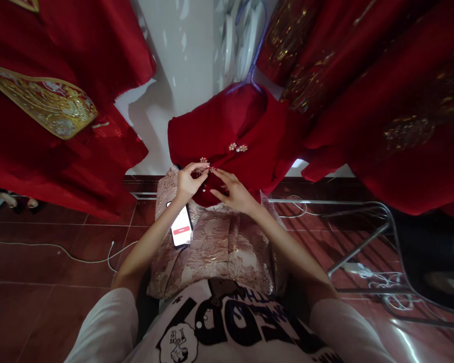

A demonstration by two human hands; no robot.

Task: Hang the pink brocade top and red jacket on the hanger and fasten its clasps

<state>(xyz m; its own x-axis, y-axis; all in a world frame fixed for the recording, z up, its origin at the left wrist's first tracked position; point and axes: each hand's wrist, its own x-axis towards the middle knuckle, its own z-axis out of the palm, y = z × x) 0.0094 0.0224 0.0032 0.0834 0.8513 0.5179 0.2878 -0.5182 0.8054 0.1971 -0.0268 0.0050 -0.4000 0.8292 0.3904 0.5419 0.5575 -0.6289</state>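
A red garment (265, 146) hangs from a purple hanger (252, 65), its lower part lying over patterned pinkish fabric (227, 247) before me. Two jewelled flower ornaments (237, 147) sit on its front, and another flower ornament (203, 160) is just above my left fingertips. My left hand (189, 180) is closed in a pinch of thumb and forefinger at the garment; what lies between the tips is too small to tell. From the other side, my right hand (232, 191) reaches its stretched fingertips to the same spot, thumb apart. A pearl-like bead (204, 190) shows below the hands.
A phone (180, 227) with a lit screen lies on the patterned fabric by my left forearm. Red garments with gold decoration (64, 111) hang at left and right. A metal-framed chair (393, 242) and white cables (397, 292) are at right on the tiled floor (60, 302).
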